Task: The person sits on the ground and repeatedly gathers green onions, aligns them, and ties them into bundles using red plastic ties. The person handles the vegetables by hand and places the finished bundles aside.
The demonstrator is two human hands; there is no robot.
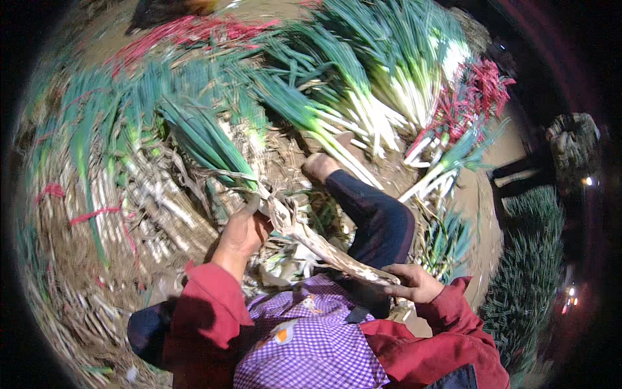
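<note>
A long green onion [323, 245] with dry, papery outer leaves lies slantwise before me. My left hand [245, 231] is closed around its upper part, just below the green leaves. At its lower end my right hand [413, 283] grips the stalk between thumb and fingers. Past my left hand, green leaves [209, 143] fan out towards the upper left. Peeled onions with white stalks [347, 158] lie beyond my bent leg, and a larger heap of clean green onions [403, 87] stands behind them.
Unpeeled onions [165, 204], some tied with red bands [95, 215], cover the left side. Red ties [478, 97] lie at the upper right, more red strips [180, 36] at the top. A person [573, 141] stands far right near a dark green crop [525, 272]. Peelings [279, 270] lie by my lap.
</note>
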